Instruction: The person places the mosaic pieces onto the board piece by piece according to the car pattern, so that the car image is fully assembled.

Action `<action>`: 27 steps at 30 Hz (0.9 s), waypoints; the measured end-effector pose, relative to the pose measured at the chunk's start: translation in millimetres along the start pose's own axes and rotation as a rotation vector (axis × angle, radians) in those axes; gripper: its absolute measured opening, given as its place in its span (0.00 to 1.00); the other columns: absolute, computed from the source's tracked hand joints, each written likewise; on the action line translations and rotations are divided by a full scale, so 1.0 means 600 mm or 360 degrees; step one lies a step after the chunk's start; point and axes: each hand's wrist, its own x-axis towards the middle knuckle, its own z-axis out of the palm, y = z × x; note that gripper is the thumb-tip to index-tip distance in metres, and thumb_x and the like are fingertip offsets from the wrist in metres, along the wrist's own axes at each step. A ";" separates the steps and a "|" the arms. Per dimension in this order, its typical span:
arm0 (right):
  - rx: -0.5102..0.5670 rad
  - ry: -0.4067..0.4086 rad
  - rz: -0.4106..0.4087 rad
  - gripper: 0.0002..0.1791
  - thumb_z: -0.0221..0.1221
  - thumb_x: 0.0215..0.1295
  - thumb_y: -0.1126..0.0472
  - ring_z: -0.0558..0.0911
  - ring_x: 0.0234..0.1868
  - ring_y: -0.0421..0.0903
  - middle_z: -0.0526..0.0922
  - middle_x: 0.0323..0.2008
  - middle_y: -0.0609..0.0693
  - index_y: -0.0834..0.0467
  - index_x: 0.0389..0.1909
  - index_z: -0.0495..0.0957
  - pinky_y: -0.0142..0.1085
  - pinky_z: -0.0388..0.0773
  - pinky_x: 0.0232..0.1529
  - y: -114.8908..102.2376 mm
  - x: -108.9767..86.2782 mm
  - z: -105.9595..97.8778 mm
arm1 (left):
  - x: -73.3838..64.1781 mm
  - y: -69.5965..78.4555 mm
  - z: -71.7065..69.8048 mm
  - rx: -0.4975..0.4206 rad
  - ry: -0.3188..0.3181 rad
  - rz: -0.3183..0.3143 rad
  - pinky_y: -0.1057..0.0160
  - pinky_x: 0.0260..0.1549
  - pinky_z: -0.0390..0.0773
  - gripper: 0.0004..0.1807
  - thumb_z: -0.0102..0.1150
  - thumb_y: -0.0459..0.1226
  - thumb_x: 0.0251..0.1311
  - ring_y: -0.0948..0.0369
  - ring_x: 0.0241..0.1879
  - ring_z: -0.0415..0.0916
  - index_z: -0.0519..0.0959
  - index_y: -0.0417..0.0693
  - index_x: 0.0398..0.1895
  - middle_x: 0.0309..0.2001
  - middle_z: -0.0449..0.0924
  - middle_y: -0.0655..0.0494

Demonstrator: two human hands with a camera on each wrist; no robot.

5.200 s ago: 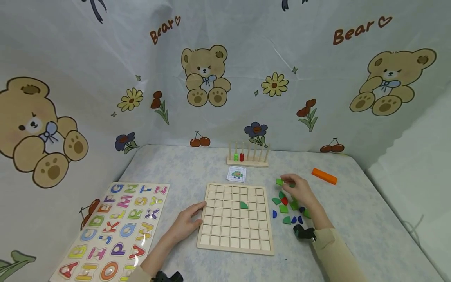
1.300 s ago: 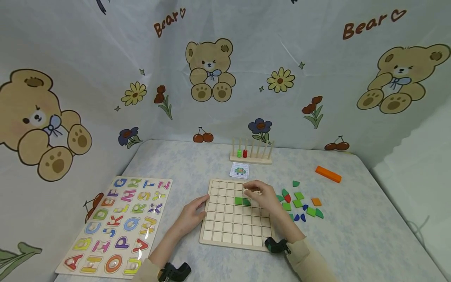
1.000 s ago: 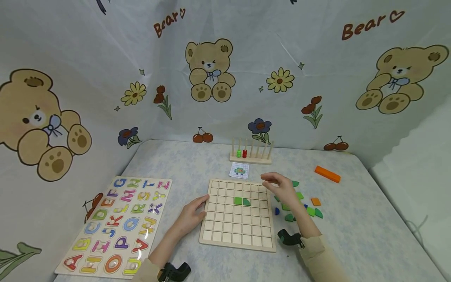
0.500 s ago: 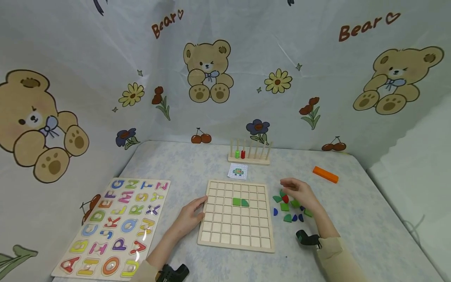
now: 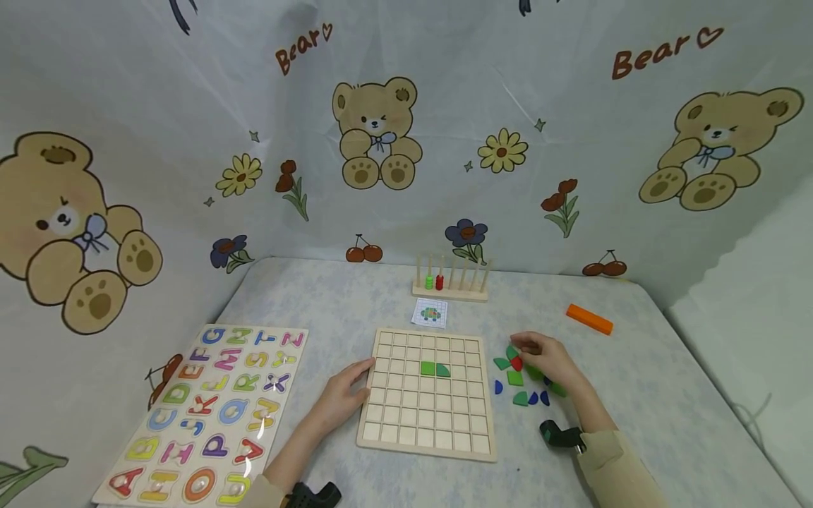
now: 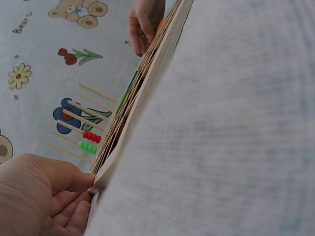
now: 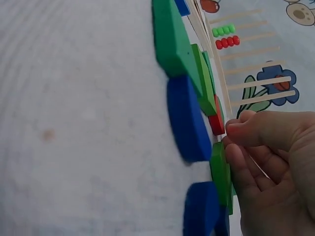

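My left hand (image 5: 343, 395) holds the left edge of the wooden grid board (image 5: 406, 396), its thumb and fingers pinching the rim in the left wrist view. On the board a light green square (image 5: 428, 368) lies beside a dark green quarter-circle (image 5: 442, 370). My right hand (image 5: 549, 356) is over the loose pieces to the right, partly covering some. In the right wrist view its thumb and fingertips hover with a small gap beside a red piece (image 7: 216, 118) and a green square tile (image 7: 219, 167); nothing shows between them. Blue half-circles (image 7: 187, 118) lie nearer.
A pattern card (image 5: 430, 312) lies behind the board, with a peg rack (image 5: 449, 292) of green and red beads farther back. An alphabet puzzle board (image 5: 209, 416) is at left. An orange bar (image 5: 589, 319) lies at back right.
A light green square now sits left of the quarter-circle on the board. My right hand left the board and moved right, back over the loose pieces. The left hand stayed at the edge.
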 end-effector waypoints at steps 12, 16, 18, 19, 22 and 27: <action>-0.0032 -0.0007 -0.0094 0.20 0.54 0.64 0.73 0.76 0.52 0.56 0.77 0.54 0.59 0.64 0.57 0.74 0.48 0.75 0.52 0.009 -0.003 0.010 | -0.002 0.000 0.000 -0.0016 -0.0013 0.0016 0.55 0.60 0.66 0.29 0.56 0.25 0.59 0.51 0.63 0.64 0.65 0.37 0.66 0.64 0.65 0.42; -0.0070 -0.0015 -0.0085 0.20 0.55 0.63 0.72 0.77 0.51 0.55 0.78 0.53 0.57 0.61 0.57 0.75 0.49 0.75 0.51 0.013 -0.003 0.011 | -0.003 0.000 0.000 -0.0003 -0.0018 0.0009 0.53 0.60 0.66 0.29 0.56 0.25 0.60 0.50 0.63 0.64 0.65 0.38 0.66 0.65 0.65 0.42; -0.0093 -0.0023 -0.0089 0.20 0.55 0.63 0.71 0.77 0.51 0.55 0.78 0.53 0.57 0.61 0.57 0.76 0.48 0.76 0.51 0.013 -0.004 0.012 | -0.003 -0.001 0.001 -0.0006 -0.0023 0.0003 0.53 0.60 0.66 0.29 0.56 0.25 0.60 0.51 0.63 0.64 0.65 0.39 0.66 0.65 0.64 0.43; -0.0104 -0.0029 -0.0096 0.20 0.55 0.63 0.71 0.77 0.51 0.55 0.78 0.53 0.57 0.61 0.57 0.75 0.48 0.76 0.51 0.012 -0.004 0.012 | -0.003 -0.002 0.001 -0.0011 -0.0025 -0.0001 0.53 0.60 0.66 0.29 0.56 0.25 0.60 0.51 0.63 0.64 0.65 0.39 0.67 0.65 0.64 0.43; -0.0121 -0.0031 -0.0114 0.21 0.56 0.63 0.71 0.77 0.52 0.55 0.77 0.54 0.57 0.61 0.57 0.75 0.49 0.76 0.51 0.009 -0.002 0.013 | -0.002 -0.003 0.001 -0.0023 -0.0021 -0.0001 0.53 0.60 0.66 0.29 0.55 0.25 0.60 0.51 0.63 0.64 0.65 0.39 0.67 0.65 0.64 0.43; -0.0127 -0.0022 -0.0125 0.21 0.56 0.63 0.72 0.77 0.52 0.55 0.77 0.54 0.57 0.60 0.57 0.75 0.50 0.76 0.51 0.006 0.001 0.017 | -0.001 -0.003 0.001 -0.0025 -0.0013 -0.0005 0.53 0.60 0.66 0.29 0.55 0.26 0.60 0.50 0.63 0.64 0.65 0.39 0.67 0.65 0.64 0.43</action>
